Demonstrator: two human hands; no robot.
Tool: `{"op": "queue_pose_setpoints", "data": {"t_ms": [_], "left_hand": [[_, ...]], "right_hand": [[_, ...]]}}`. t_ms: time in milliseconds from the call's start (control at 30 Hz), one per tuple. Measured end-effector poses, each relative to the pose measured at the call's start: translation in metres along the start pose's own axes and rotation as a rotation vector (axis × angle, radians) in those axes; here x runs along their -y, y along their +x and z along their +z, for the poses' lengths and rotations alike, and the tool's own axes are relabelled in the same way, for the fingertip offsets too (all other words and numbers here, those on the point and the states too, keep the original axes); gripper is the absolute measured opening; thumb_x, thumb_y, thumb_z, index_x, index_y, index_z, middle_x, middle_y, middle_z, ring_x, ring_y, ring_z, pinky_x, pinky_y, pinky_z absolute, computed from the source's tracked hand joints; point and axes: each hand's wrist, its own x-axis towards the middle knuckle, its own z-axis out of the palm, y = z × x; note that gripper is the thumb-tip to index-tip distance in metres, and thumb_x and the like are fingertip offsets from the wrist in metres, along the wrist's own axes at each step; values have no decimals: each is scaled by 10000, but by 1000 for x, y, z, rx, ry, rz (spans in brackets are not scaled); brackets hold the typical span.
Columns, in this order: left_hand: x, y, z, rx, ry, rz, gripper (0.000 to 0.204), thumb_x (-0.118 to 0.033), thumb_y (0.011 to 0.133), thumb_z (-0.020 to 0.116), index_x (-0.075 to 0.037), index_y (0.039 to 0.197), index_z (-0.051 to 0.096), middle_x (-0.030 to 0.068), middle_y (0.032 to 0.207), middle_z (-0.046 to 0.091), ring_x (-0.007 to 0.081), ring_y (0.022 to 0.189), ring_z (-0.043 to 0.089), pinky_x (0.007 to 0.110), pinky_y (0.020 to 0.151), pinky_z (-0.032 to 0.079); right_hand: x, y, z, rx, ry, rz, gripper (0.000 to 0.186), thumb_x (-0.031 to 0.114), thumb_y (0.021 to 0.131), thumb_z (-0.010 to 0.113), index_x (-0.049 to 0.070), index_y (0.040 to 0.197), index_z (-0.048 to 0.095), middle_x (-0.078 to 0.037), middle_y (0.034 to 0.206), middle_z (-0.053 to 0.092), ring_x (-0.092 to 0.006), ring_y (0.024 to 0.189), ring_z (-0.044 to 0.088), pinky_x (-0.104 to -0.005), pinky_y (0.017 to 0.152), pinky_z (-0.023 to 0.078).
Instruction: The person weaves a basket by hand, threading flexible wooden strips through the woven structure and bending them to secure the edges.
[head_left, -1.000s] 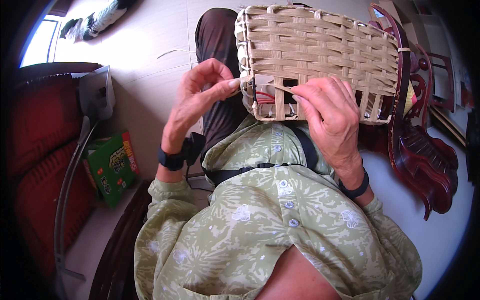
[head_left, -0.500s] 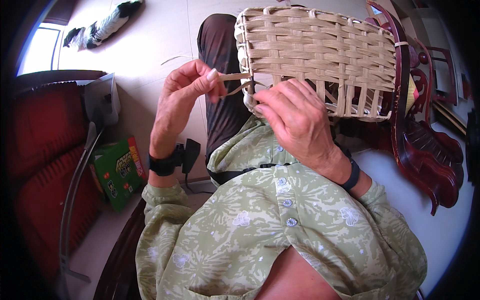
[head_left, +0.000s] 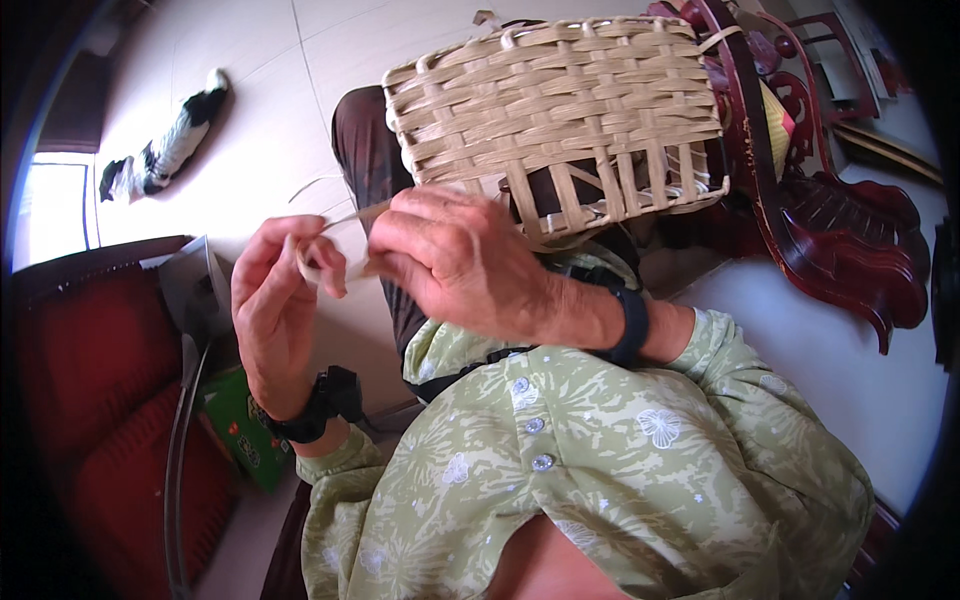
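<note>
A rectangular woven panel point(head_left: 550, 100) of flat tan strips leans over my knee, closely woven above, with open gaps along its lower side. My left hand point(head_left: 278, 310) is raised left of the panel, its thumb and fingers pinched on a narrow tan strip point(head_left: 358, 214). That strip runs right and passes behind my right hand point(head_left: 455, 255). With fingers curled and slightly blurred, my right hand is in front of the panel's lower left corner and hides it. Its fingertips are closed at the lower part of the strip, close to my left fingers.
A carved dark red wooden chair piece point(head_left: 790, 200) stands against the panel's right side. On the left are a red slatted seat point(head_left: 100, 350), a curved metal bar point(head_left: 180, 470) and a green box point(head_left: 245, 430). A black-and-white animal point(head_left: 170, 140) lies on the pale floor.
Both hands have moved left and down in the picture, the right one closer to the left and onto the strip. The panel has also shifted left as the view turned.
</note>
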Motion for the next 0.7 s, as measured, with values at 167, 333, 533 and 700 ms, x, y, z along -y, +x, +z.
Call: {"op": "queue_pose_setpoints", "data": {"t_ms": [167, 333, 533, 700], "left_hand": [[33, -25, 30, -278, 80, -5, 442, -306, 1043, 555, 23, 1338, 556, 86, 1059, 641, 160, 995, 616, 299, 882, 507], [54, -43, 63, -407, 85, 56, 323, -268, 1053, 538, 13, 1209, 554, 93, 965, 634, 161, 831, 592, 300, 746, 500], [34, -37, 48, -580, 230, 206, 228, -223, 1064, 516, 2, 1055, 552, 101, 852, 627, 162, 634, 562, 302, 584, 491], [-34, -61, 24, -188, -59, 337, 283, -238, 1100, 396, -86, 870, 460, 23, 685, 445, 114, 454, 401, 292, 464, 442]], "right_hand": [[48, 7, -2, 0, 789, 171, 167, 128, 924, 748, -6, 916, 648, -40, 811, 680, -102, 710, 659, -265, 635, 526], [77, 24, -21, 256, 1192, 429, 154, 118, 966, 684, -16, 892, 672, -57, 779, 716, -66, 612, 645, -240, 543, 517], [48, 8, -5, 233, 607, -7, 477, 360, 811, 822, 15, 1106, 674, -52, 930, 695, -147, 813, 688, -363, 869, 559], [13, -19, -7, 85, -121, 8, 671, 193, 689, 865, 79, 1298, 608, -99, 1193, 595, -263, 1080, 633, -392, 911, 553]]}}
